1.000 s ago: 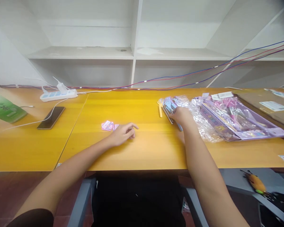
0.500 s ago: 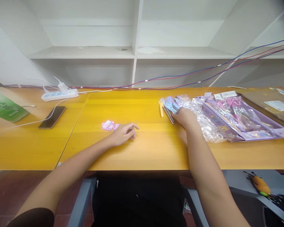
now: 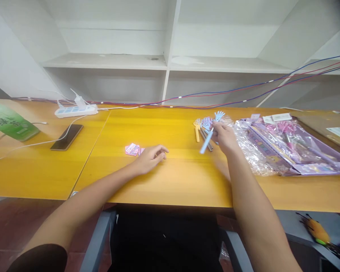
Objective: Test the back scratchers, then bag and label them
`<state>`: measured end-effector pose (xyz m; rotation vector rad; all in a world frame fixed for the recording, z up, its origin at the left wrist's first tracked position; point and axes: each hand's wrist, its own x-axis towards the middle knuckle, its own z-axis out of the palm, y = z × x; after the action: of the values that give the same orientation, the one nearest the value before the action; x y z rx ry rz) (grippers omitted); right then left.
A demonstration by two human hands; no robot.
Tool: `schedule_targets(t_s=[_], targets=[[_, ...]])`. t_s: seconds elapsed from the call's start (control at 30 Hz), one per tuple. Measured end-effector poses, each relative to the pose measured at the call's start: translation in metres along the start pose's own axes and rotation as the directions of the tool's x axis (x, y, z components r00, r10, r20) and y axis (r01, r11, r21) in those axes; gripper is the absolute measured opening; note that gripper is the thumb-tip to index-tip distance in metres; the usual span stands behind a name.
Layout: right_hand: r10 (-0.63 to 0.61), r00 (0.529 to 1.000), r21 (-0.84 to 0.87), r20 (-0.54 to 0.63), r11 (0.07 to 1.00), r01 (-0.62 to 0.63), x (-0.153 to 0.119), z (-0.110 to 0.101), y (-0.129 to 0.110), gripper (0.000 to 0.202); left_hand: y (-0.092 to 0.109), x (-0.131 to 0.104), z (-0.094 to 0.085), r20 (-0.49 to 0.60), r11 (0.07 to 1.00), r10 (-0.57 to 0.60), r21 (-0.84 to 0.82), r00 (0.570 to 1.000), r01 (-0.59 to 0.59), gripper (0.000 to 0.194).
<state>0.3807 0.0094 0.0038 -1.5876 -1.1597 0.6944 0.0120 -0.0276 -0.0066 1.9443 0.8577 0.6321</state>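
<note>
Blue stick gripped in right hand; left hand unloaded

Head view. Clock directions start from the item named; 12 o'clock points away from the wearer.

Right hand (image 3: 226, 139): forearm extends toward 11 o'clock. Thumb and fingers are closed in a pinch on the upper shaft of a light-blue hand-shaped stick (image 3: 206, 144). The stick is tilted, hand-shaped end toward 1 o'clock, lower end toward 7 o'clock. At 10 o'clock lies a cluster of similar sticks (image 3: 206, 122), with a yellow hand-shaped stick (image 3: 197, 133) at its 9 o'clock side. At 3 o'clock: clear plastic wrap (image 3: 253, 155) and a purple tray (image 3: 314, 169).

Left hand (image 3: 149, 160): forearm extends toward 2 o'clock; fingers half open, loosely curled, gripping nothing visible. Tabletop contact cannot be told. Pink cards (image 3: 132, 149) lie at 10 o'clock.

Visibility limits: the blue stick's lower end is blurred. The cluster overlaps and cannot be counted. One card is partly covered by the left hand. The frame cuts off the tray's right end.
</note>
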Motion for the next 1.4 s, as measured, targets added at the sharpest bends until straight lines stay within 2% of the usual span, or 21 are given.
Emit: schedule_targets(t_s=[0.07,0.13,0.23,0.3,0.4,0.5,0.57,0.63,0.67,0.7,0.77,0.83,0.9,0.97,1.07,1.1,1.13,1.17,1.23,1.3,1.4], targets=[[-0.074,0.984,0.209,0.164,0.977,0.039,-0.015,0.026,-0.006,0.044,0.001,0.002,-0.002,-0.099,0.998,0.043,0.059,0.994,-0.038,0.032],[-0.130,0.939,0.334,0.318,0.943,0.018,-0.033,0.056,-0.011,0.047,0.000,0.004,-0.006,-0.161,0.992,0.083,0.109,0.983,-0.066,0.035],[-0.178,0.844,0.415,0.506,0.908,-0.058,-0.057,0.093,-0.016,0.047,-0.003,0.007,-0.011,-0.113,0.984,0.055,0.174,0.992,-0.035,0.037],[-0.203,0.790,0.423,0.579,0.903,-0.078,-0.067,0.109,-0.018,0.047,-0.005,0.009,-0.014,-0.059,0.969,0.021,0.247,0.998,-0.006,0.033],[-0.220,0.767,0.353,0.603,0.936,-0.009,-0.072,0.113,-0.020,0.050,-0.007,0.010,-0.014,-0.086,0.937,0.026,0.350,0.996,0.005,0.028],[-0.196,0.759,0.197,0.621,0.976,0.091,-0.071,0.102,-0.021,0.053,-0.010,0.011,-0.015,-0.153,0.915,0.043,0.403,0.987,0.023,0.025],[-0.236,0.769,0.088,0.594,0.969,0.230,-0.073,0.092,-0.022,0.049,-0.012,0.011,-0.017,-0.182,0.906,0.058,0.422,0.982,0.025,0.023],[-0.402,0.792,-0.003,0.459,0.891,0.454,-0.078,0.086,-0.023,0.045,-0.013,0.011,-0.020,-0.190,0.898,0.085,0.440,0.978,0.007,0.021],[-0.512,0.784,-0.038,0.350,0.829,0.559,-0.080,0.083,-0.024,0.043,-0.013,0.010,-0.020,-0.187,0.893,0.100,0.451,0.977,-0.005,0.021],[-0.613,0.755,-0.065,0.232,0.764,0.641,-0.082,0.082,-0.024,0.041,-0.013,0.010,-0.021,-0.180,0.886,0.113,0.463,0.977,-0.018,0.022],[-0.741,0.670,-0.112,0.042,0.663,0.740,-0.082,0.079,-0.026,0.033,-0.012,0.009,-0.022,-0.159,0.869,0.132,0.493,0.978,-0.037,0.023],[-0.808,0.589,-0.195,-0.002,0.578,0.793,-0.078,0.076,-0.027,0.022,-0.011,0.008,-0.021,-0.138,0.848,0.142,0.528,0.980,-0.049,0.025],[-0.845,0.525,-0.308,0.104,0.474,0.825,-0.072,0.075,-0.028,0.014,-0.011,0.008,-0.019,-0.118,0.822,0.154,0.566,0.981,-0.061,0.025],[-0.845,0.451,-0.369,0.288,0.337,0.867,-0.070,0.078,-0.029,0.022,-0.011,0.008,-0.017,-0.102,0.790,0.166,0.609,0.981,-0.071,0.025],[-0.785,0.309,-0.348,0.538,0.127,0.929,-0.079,0.096,-0.031,0.027,-0.010,0.008,-0.015,-0.075,0.716,0.162,0.695,0.984,-0.065,0.025],[-0.753,0.286,-0.351,0.592,0.079,0.933,-0.084,0.103,-0.032,0.028,-0.010,0.009,-0.014,-0.062,0.682,0.151,0.729,0.987,-0.059,0.025],[-0.720,0.293,-0.376,0.630,0.047,0.925,-0.090,0.111,-0.032,0.030,-0.010,0.009,-0.014,-0.049,0.646,0.137,0.762,0.989,-0.052,0.027],[-0.686,0.321,-0.416,0.652,0.030,0.909,-0.095,0.119,-0.033,0.031,-0.010,0.010,-0.014,-0.035,0.609,0.121,0.792,0.992,-0.046,0.028],[-0.616,0.404,-0.499,0.676,0.021,0.866,-0.104,0.129,-0.033,0.033,-0.010,0.010,-0.015,-0.007,0.541,0.085,0.840,0.996,-0.040,0.029],[-0.545,0.466,-0.538,0.697,0.032,0.842,-0.107,0.134,-0.033,0.032,-0.008,0.010,-0.016,0.029,0.490,0.045,0.870,0.999,-0.048,0.027],[-0.449,0.519,-0.544,0.727,0.084,0.835,-0.108,0.133,-0.033,0.028,-0.004,0.009,-0.015,0.107,0.447,0.016,0.889,0.994,-0.102,0.025]])
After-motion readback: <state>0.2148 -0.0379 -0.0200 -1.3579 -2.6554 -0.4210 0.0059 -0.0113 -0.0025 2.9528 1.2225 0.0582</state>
